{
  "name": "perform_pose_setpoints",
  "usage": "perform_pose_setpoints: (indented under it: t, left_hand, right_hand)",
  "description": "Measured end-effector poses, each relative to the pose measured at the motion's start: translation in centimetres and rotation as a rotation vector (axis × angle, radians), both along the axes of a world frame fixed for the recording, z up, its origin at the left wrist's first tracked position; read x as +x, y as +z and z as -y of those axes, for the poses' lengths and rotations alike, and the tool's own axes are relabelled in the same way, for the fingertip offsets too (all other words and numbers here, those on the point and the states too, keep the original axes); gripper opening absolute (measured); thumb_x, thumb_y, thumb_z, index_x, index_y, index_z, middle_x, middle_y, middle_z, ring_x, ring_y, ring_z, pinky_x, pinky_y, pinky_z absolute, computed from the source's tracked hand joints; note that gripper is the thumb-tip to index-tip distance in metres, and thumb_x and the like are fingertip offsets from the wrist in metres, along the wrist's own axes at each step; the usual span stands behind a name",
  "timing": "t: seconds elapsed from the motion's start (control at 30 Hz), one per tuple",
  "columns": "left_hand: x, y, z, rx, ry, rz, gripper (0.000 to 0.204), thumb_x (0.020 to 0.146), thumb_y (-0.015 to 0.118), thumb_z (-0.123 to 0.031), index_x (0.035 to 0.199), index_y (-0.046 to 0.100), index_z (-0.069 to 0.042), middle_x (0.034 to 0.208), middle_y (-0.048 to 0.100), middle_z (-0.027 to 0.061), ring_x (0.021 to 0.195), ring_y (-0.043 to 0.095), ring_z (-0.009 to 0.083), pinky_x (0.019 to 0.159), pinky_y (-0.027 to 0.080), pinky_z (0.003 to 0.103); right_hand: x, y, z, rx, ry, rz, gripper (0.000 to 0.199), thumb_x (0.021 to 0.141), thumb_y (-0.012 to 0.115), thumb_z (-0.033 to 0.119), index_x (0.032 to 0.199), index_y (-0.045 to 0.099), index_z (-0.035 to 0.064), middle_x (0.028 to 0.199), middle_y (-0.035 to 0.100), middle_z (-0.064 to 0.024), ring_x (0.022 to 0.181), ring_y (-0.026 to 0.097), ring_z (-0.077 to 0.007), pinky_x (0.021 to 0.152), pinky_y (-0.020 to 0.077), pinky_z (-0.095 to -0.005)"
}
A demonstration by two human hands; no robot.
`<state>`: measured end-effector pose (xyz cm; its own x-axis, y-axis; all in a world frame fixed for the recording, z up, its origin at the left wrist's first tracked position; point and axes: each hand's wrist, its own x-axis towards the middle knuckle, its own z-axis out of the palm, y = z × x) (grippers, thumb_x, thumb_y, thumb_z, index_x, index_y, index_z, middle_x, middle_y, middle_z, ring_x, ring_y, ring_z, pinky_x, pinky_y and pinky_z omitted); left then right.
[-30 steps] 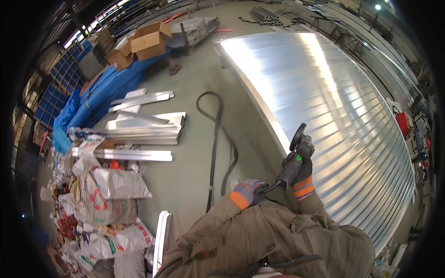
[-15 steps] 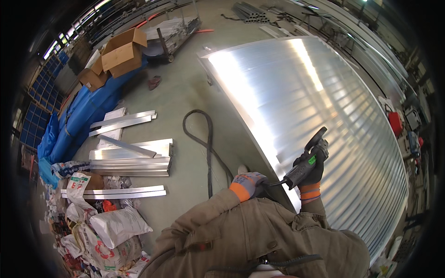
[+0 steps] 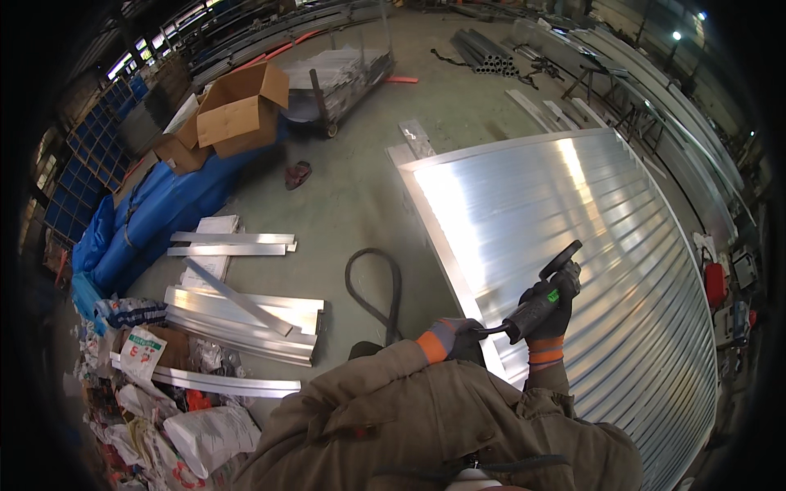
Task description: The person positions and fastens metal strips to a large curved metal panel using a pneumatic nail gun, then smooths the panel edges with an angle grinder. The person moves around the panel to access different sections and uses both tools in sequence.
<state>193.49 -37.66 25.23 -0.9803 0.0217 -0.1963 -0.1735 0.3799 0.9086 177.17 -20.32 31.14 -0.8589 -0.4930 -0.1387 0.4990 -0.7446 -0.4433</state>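
Note:
My right hand, in a dark glove with an orange cuff, is wrapped round the body of a black angle grinder. The grinder is held above the ribbed silver metal panel, its disc end pointing up and away from me. My left hand, in a grey and black glove with an orange cuff, is closed on the grinder's power cord close to the tool's rear end. Its fingertips are partly hidden. A loop of thick dark cable lies on the floor left of the panel.
On the floor to the left lie silver metal profiles, white sacks and a long blue wrapped bundle with an open cardboard box on it. A loaded cart and a stack of pipes stand farther off.
The view has tilted, so the panel and floor items sit lower in it. My left hand has moved right, nearer the grinder. The right hand keeps its hold.

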Motion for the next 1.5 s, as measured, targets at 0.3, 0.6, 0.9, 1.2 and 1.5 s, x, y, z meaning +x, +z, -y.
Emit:
perform_pose_setpoints:
  t: [0.3,0.6,0.9,1.2,1.5]
  left_hand:
    - [-4.2,-3.6,23.6,0.078,-0.158,-0.293,0.021,0.106,0.063,-0.018,0.121,0.073,-0.008,0.112,0.075,0.0112,0.102,0.072,0.0219,0.091,0.055,0.036]
    - [-4.8,-1.3,45.4,0.135,0.063,-0.748,0.045,0.096,0.058,0.005,0.140,0.063,-0.004,0.146,0.062,0.0159,0.134,0.062,0.0332,0.113,0.049,0.040]
    - [-8.8,-1.8,64.5,0.057,0.215,-0.534,0.045,0.092,0.059,0.006,0.136,0.063,-0.005,0.141,0.064,0.0184,0.129,0.063,0.0374,0.109,0.051,0.042]
    - [-24.9,-3.5,83.9,-0.063,0.467,-0.569,0.020,0.097,0.069,-0.001,0.116,0.070,-0.005,0.120,0.074,0.0141,0.109,0.072,0.0356,0.093,0.059,0.040]
    - [-40.6,3.8,93.7,0.348,0.401,0.029,0.020,0.098,0.078,-0.021,0.111,0.071,-0.008,0.098,0.070,0.0128,0.091,0.069,0.0218,0.082,0.059,0.039]
  right_hand:
    - [-0.4,0.0,19.9,0.208,-0.341,-0.210,0.026,0.102,0.068,0.037,0.118,0.058,0.0196,0.085,0.062,-0.0008,0.081,0.069,-0.0168,0.068,0.0585,-0.0351]
    - [1.6,3.7,43.7,0.433,-0.371,-0.257,0.021,0.105,0.061,0.036,0.114,0.056,0.0174,0.079,0.050,0.0039,0.061,0.052,-0.0090,0.057,0.0499,-0.0270]
    - [-8.5,0.9,62.6,0.248,-0.101,-0.028,0.027,0.103,0.065,0.043,0.104,0.060,0.0163,0.081,0.063,-0.0012,0.072,0.065,-0.0166,0.070,0.0579,-0.0342]
    - [-25.1,-4.1,85.1,-0.073,0.003,0.080,0.021,0.100,0.070,0.037,0.112,0.063,0.0219,0.091,0.067,0.0007,0.074,0.068,-0.0152,0.070,0.0602,-0.0331]
    - [-36.9,-0.1,91.3,0.076,-0.295,-0.049,0.015,0.103,0.069,0.029,0.114,0.063,0.0208,0.107,0.068,0.0049,0.081,0.069,-0.0094,0.075,0.0599,-0.0295]
